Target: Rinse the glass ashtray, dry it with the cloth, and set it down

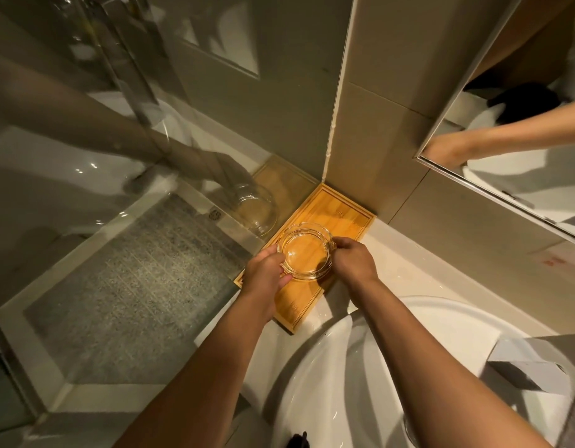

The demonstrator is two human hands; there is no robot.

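A: Where's the ashtray (304, 252)?

B: Over the wooden tray (347, 218) in the corner of the table (405, 266), beside the sink (418, 321). Can't tell if it's resting on the tray or just above it.

A: Hands?

B: Left hand (265, 270) is closed on the left rim, thumb at the near edge. Right hand (354, 258) is closed on the right rim, fingers curled over the side. Both are holding the ashtray.

A: Handling?

B: Thick clear glass, rigid, likely heavy for its size. Probably slick if wet, can't see any water on it. It would chip or crack on the hard sink or table, so set it down gently. Best hold looks like opposite sides of the outer rim, as now; the notches on top give some purchase.

A: Cloth?

B: Not in view.

A: Any writing or brands?

B: Small red mark on the wall at right, unreadable. Faint markings on the tray, unreadable. Nothing on the ashtray.
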